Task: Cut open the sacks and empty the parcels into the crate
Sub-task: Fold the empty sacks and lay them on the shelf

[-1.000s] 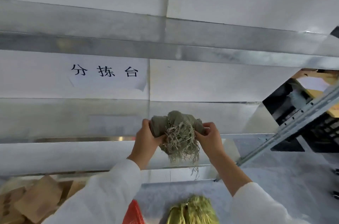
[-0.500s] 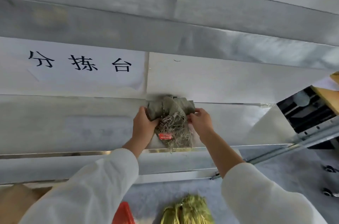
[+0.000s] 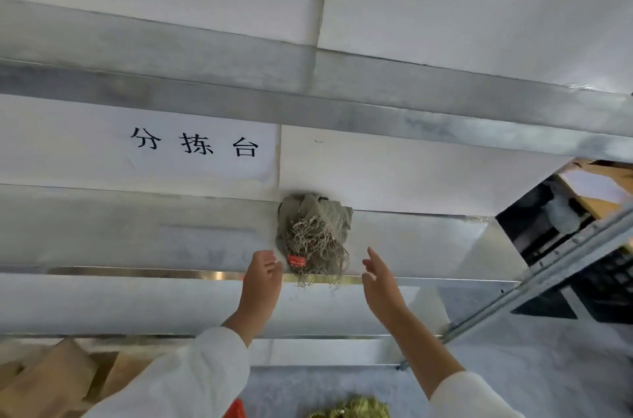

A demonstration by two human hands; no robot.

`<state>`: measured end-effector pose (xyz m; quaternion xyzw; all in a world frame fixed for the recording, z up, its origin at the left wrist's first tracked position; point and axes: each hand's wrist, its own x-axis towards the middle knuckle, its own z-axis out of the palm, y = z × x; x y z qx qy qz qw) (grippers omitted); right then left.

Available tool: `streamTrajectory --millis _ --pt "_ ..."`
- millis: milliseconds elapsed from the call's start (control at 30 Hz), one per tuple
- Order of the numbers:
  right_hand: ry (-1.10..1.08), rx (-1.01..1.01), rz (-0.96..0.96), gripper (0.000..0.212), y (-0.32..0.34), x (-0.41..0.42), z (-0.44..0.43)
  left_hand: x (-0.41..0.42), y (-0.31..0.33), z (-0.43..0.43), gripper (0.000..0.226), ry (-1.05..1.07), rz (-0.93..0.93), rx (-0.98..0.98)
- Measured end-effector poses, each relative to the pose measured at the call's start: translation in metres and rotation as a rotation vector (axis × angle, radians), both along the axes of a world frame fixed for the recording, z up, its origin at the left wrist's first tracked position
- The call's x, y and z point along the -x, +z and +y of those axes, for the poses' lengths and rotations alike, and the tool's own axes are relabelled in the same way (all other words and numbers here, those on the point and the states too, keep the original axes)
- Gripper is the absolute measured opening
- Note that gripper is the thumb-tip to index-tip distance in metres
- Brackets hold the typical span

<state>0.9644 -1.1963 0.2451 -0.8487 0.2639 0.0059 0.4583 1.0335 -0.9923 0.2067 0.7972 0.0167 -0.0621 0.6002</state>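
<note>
Red tag (image 3: 297, 260) on the grey sack bundle (image 3: 313, 232): print too small to read. Straight below the bundle, a yellow-green clump (image 3: 349, 409) is sliced off by the bottom edge, a red thing (image 3: 236, 410) beside it too. Down-left of the bundle, cardboard parcels (image 3: 44, 380) run out of frame. Whether the left hand (image 3: 262, 275) touches the bundle, can't tell.

The bundled sack (image 3: 313, 232) is made of coarse, matt grey-green woven cloth, with rough frayed threads hanging from it. The ledge (image 3: 137, 232) under it is formed of smooth sheet metal with a dull, mottled sheen, and the sign (image 3: 205, 147) is printed on matt white paper. The boxes (image 3: 51, 380) are made of brown matt cardboard, the sleeves (image 3: 191, 380) of smooth white cloth.
</note>
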Motion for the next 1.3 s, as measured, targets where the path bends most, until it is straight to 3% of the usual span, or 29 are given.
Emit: streamTrajectory --millis 333,500,700,933,1300 --pt "0.405 0.411 -0.170 0.058 0.029 0.213 0.014 0.250 0.069 -0.008 0.043 -0.192 -0.411 -0.353" --pt "0.494 0.458 -0.187 0.061 0.018 0.350 0.010 0.389 0.058 -0.010 0.048 -0.227 -0.384 -0.472" --pt "0.462 0.432 -0.102 0.061 0.012 0.454 -0.006 0.477 0.051 -0.012 0.050 -0.256 -0.349 -0.538" --pt "0.390 0.354 0.107 0.059 -0.058 0.543 0.013 0.562 -0.023 0.020 0.042 -0.319 -0.214 -0.574" --pt "0.357 0.256 0.414 0.054 -0.257 0.704 0.062 0.676 -0.234 0.084 0.046 -0.518 0.062 -0.675"
